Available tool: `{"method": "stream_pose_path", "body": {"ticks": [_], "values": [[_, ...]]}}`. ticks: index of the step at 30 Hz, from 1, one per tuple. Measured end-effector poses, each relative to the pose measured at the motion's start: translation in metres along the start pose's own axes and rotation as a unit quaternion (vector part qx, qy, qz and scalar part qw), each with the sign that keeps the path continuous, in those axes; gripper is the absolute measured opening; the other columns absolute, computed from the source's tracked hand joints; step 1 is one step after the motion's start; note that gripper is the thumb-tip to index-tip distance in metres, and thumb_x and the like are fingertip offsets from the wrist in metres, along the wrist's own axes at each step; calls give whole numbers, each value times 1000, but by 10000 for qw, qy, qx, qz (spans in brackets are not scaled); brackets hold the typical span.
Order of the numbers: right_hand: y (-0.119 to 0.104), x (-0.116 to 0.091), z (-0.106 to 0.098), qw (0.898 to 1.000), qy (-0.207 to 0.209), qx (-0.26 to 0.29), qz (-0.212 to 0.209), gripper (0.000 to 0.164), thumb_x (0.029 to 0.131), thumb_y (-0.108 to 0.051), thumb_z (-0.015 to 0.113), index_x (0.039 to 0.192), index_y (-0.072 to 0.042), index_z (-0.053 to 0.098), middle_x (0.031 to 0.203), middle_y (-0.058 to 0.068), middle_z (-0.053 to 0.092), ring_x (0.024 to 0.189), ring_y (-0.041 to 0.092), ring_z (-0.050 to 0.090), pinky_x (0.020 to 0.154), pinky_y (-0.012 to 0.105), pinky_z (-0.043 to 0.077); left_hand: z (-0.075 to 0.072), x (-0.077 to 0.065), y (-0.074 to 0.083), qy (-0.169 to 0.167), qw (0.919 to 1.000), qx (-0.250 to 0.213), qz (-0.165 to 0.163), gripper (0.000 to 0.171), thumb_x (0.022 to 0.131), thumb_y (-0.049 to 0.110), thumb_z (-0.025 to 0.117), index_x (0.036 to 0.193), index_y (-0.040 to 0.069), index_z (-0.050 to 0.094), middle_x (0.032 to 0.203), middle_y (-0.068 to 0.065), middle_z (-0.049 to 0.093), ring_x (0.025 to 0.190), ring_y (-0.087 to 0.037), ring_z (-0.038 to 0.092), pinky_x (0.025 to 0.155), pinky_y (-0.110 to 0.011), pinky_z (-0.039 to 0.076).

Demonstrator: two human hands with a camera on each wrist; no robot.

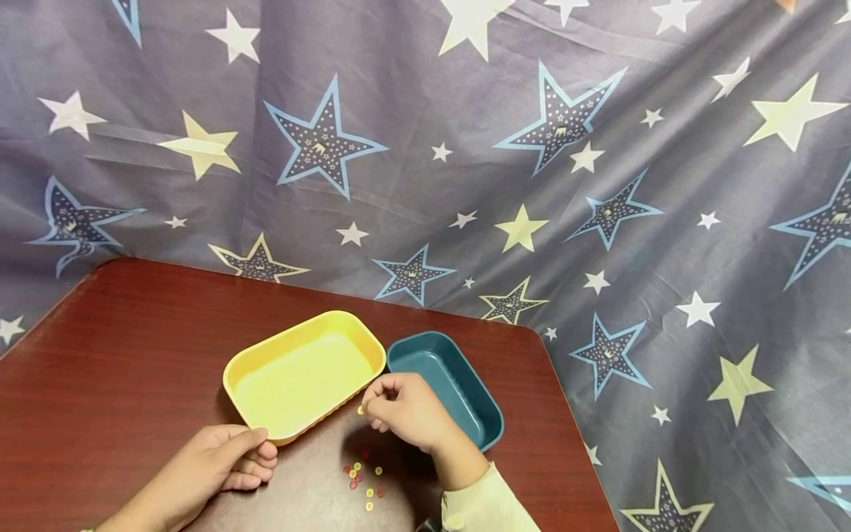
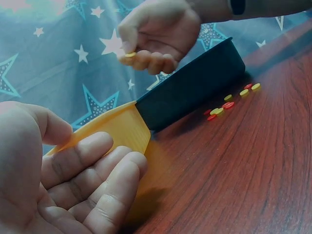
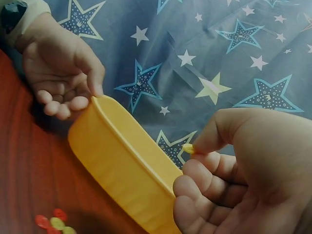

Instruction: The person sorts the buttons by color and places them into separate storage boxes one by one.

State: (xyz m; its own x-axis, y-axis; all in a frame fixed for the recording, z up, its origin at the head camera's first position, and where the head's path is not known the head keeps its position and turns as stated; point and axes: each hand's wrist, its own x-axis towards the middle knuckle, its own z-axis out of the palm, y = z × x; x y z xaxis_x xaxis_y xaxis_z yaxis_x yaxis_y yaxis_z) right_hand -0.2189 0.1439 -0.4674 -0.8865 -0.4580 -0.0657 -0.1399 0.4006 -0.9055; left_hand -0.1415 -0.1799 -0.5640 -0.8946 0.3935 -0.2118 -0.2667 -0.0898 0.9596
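A small yellow button (image 3: 188,148) is pinched between the thumb and index finger of my right hand (image 1: 408,410), raised beside the near right corner of the yellow tray (image 1: 302,369). My left hand (image 1: 222,465) grips that tray's near left corner, thumb on the rim and fingers against the outer wall. In the head view the tray's inside shows bare yellow. Several red and yellow buttons (image 1: 353,473) lie scattered on the table in front of the tray, between the two hands. Part of the blue tray (image 1: 459,384) is hidden behind my right hand and forearm.
The blue tray stands right against the yellow tray's right end. Both sit on a dark red wooden table (image 1: 133,355). A grey cloth (image 1: 412,148) with printed stars hangs behind the table and along its right side.
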Motion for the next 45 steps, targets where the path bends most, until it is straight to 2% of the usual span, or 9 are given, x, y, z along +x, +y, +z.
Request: {"method": "stream_pose_path", "body": {"ticks": [6,12,19,26,32,45], "values": [[-6,21,-8,9996,100,187,169,13,99,-7,70,90,-1,77,71,2,67,62,13,64,60,23,60,2,2,3,69,9999,110,-11,43,122,30,52,115,-7,73,103,-9,80,93,-15,81,82,-30,71],[-9,43,-13,9991,144,278,302,13,99,-9,71,89,-3,76,72,3,68,64,14,64,61,22,61,5,4,5,178,9997,182,-21,44,121,31,53,114,-7,73,101,-10,80,91,-15,81,81,-31,71],[-9,66,-9,9982,207,330,462,13,99,-9,71,87,-4,75,71,4,67,64,15,64,62,24,62,6,3,5,186,9997,168,-51,44,121,32,54,114,-7,73,99,-9,80,90,-14,80,80,-31,71],[-8,82,-2,9973,144,354,632,15,99,-9,72,84,-5,73,73,5,66,66,16,63,68,31,67,3,0,2,265,9994,213,-87,44,121,32,53,114,-6,73,99,-7,79,90,-14,80,80,-30,71],[-7,87,0,9969,187,322,694,15,99,-10,73,84,-5,74,72,4,66,65,15,64,64,27,65,2,-2,1,309,9991,269,-105,45,122,33,52,115,-6,73,101,-8,79,92,-15,80,80,-31,71],[-5,79,-2,9977,213,203,603,14,101,-12,76,92,-2,77,74,4,66,66,16,63,66,27,65,4,-2,2,295,9993,217,-78,44,122,33,51,113,-5,73,100,-7,79,91,-15,79,80,-31,71]]}}
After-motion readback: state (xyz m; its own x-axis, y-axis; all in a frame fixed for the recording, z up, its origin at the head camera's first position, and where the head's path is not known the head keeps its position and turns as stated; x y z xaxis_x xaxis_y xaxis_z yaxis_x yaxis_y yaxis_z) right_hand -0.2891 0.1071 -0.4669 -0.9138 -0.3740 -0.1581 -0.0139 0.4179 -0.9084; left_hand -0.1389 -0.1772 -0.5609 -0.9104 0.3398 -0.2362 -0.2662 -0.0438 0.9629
